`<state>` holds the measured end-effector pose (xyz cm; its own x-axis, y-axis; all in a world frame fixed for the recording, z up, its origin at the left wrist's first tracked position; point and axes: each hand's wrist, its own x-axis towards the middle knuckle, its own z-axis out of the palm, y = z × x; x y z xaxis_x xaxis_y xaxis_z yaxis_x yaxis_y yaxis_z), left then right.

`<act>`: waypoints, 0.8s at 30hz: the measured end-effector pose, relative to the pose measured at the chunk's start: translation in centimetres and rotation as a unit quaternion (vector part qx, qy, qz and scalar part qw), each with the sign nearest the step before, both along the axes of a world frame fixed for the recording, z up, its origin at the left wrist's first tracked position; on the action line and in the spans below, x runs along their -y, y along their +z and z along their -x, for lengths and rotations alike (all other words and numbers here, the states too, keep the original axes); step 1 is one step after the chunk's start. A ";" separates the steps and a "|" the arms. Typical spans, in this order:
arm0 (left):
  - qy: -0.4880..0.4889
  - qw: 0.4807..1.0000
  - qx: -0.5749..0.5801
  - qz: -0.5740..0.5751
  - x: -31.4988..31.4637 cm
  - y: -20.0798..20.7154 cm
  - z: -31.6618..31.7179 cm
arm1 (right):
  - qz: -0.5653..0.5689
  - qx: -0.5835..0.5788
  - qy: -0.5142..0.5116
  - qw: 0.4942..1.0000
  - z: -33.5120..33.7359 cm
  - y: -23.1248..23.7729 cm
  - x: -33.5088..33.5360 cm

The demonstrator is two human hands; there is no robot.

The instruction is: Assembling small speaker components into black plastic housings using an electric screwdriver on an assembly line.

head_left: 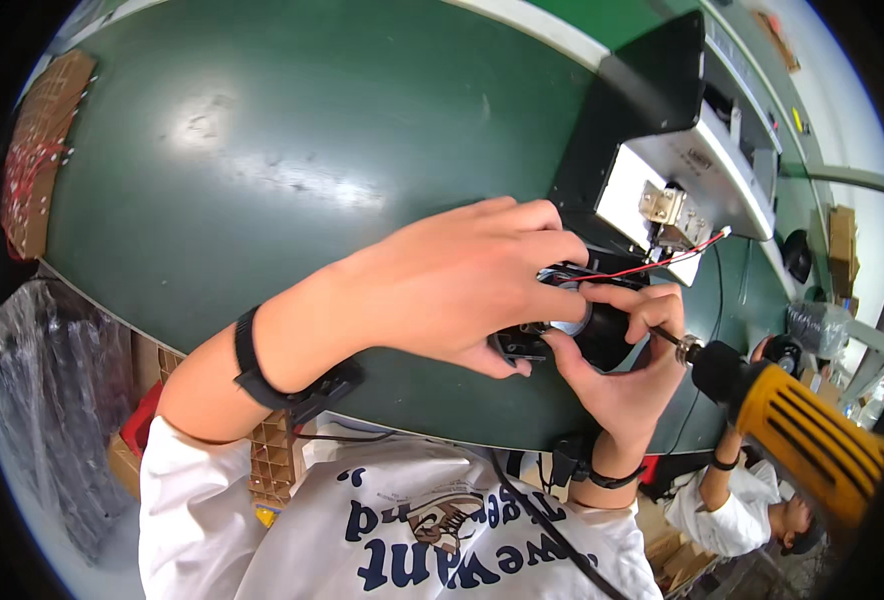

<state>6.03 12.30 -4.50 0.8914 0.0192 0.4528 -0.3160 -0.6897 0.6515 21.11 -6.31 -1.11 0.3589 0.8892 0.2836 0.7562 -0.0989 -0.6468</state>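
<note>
My left hand [472,280] reaches across from the left, its fingers bent over a black housing with a round part [610,338]. On the right side of the same piece, my right hand [617,385] is closed, thumb and forefinger pinching near its middle. A thin red and black lead [652,266] with a small white plug runs out of the piece toward the upper right. Much of the housing is hidden under my fingers. Beside my right hand, a yellow and black power screwdriver [802,430] points its bit toward my knuckles.
A black and silver machine [662,130] with a metal fixture stands just beyond my hands on the green table [292,120]. At the far left lies a cardboard tray [47,170] with red-wired parts. Another person [737,505] is at the lower right.
</note>
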 end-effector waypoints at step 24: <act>0.006 0.990 -0.055 -0.129 1.3 2.1 -1.6 | -0.425 -0.214 0.029 0.879 -0.4 12.8 -4.9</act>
<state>7.64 10.98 -2.36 0.9359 -0.0732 0.3446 -0.2434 -0.8415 0.4823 21.52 -1.42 11.67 0.5550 0.4426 0.7043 0.4136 0.5878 -0.6953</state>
